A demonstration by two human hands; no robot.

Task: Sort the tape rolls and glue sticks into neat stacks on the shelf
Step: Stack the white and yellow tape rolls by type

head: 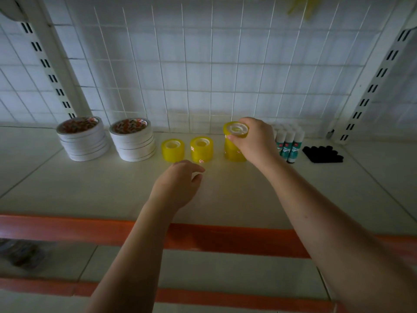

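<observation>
Two stacks of white tape rolls [84, 141] [134, 142] stand at the back left of the white shelf [112, 188]. Two yellow tape rolls [172, 150] [201, 149] sit side by side in the middle. Further right rises a taller yellow stack [233, 147]. My right hand [255, 141] grips the top yellow roll [235, 129] of that stack. In front of the middle yellow roll hovers my left hand [178, 184], fingers loosely curled and holding nothing. A cluster of white-capped glue sticks [290, 143] stands just right of my right hand.
A group of black caps or small black items [322, 153] lies right of the glue sticks. A white wire grid [203, 64] backs the shelf, with slotted uprights [52, 71] [374, 82] at both sides. An orange rail [67, 229] edges the shelf front.
</observation>
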